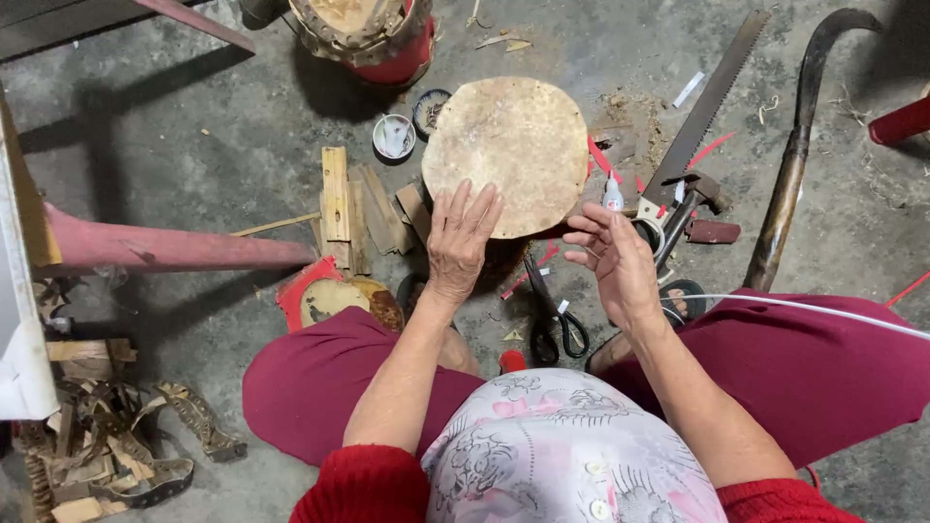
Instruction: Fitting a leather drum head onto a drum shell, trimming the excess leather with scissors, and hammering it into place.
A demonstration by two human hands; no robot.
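Note:
A round tan hide disc (509,145) lies in front of me on the concrete floor. My left hand (458,242) rests flat on its near edge, fingers spread. My right hand (612,257) hovers just right of the disc with fingers loosely curled and apart, holding nothing I can see. A small white glue bottle (613,194) stands just beyond its fingertips. Black-handled scissors (552,315) lie on the floor between my knees.
A handsaw (707,107), a hammer (683,208) and a long curved blade (794,145) lie at the right. Wood scraps (344,208), a small white cup (393,137) and a red drum (373,34) sit beyond. A pile of straps (107,446) lies at the left.

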